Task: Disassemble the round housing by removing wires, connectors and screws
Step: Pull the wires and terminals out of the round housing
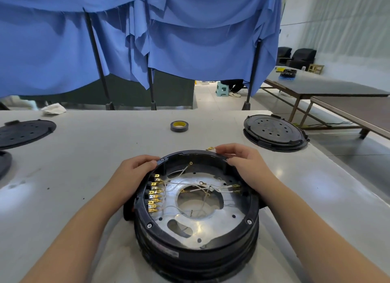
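A round black housing (251, 230) stands open-topped on the grey table, near the front edge. Inside lies a silver metal plate (223, 219) with a large centre hole. White wires (190, 184) cross the plate, and a row of brass connectors (155, 195) lines the left inner wall. Screws (149, 226) sit in the rim. My left hand (135, 173) grips the housing's upper-left rim, thumb on top. My right hand (242, 160) holds the upper-right rim with curled fingers. A small brass connector piece (210, 148) lies on the table by my right fingertips.
A roll of dark tape (179, 126) sits behind the housing. A black round cover (274, 132) lies at the right, another cover (23, 132) at the left edge. A blue curtain (190, 40) hangs behind the table. Another table (329, 86) stands at the right.
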### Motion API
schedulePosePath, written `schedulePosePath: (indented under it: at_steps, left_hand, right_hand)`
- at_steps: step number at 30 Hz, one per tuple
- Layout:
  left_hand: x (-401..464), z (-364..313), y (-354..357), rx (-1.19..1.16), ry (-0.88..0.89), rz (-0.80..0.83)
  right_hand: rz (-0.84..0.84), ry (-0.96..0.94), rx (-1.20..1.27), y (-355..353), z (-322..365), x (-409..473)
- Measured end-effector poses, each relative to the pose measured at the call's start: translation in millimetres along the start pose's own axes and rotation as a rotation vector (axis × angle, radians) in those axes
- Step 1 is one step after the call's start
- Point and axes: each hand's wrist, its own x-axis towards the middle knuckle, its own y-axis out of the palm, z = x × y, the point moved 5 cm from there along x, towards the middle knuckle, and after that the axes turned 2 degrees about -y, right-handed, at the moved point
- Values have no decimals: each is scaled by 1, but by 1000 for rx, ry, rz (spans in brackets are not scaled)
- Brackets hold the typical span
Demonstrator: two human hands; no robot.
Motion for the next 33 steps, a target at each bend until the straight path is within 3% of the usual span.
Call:
schedulePosePath:
  at_steps: [6, 9, 13, 17, 25, 33]
  left_hand:
    - [-17, -42, 5, 512, 370, -150]
    - [-34, -71, 33, 561, 532, -28]
    - [-40, -87, 77, 594, 468, 277]
    - [-29, -88, 110, 610, 369, 430]
    - [-28, -74, 117, 548, 365, 436]
    - [-35, -75, 122, 618, 491, 398]
  right_hand:
    - [17, -6, -81, 0, 0, -8]
    - [24, 33, -11, -1, -3, -8]
    - [51, 72, 91, -2, -5, -7]
    - [30, 48, 109, -1, -6, -6]
    - [8, 18, 76, -3, -5, -9]
    - [-51, -16, -19, -2, -2, -9]
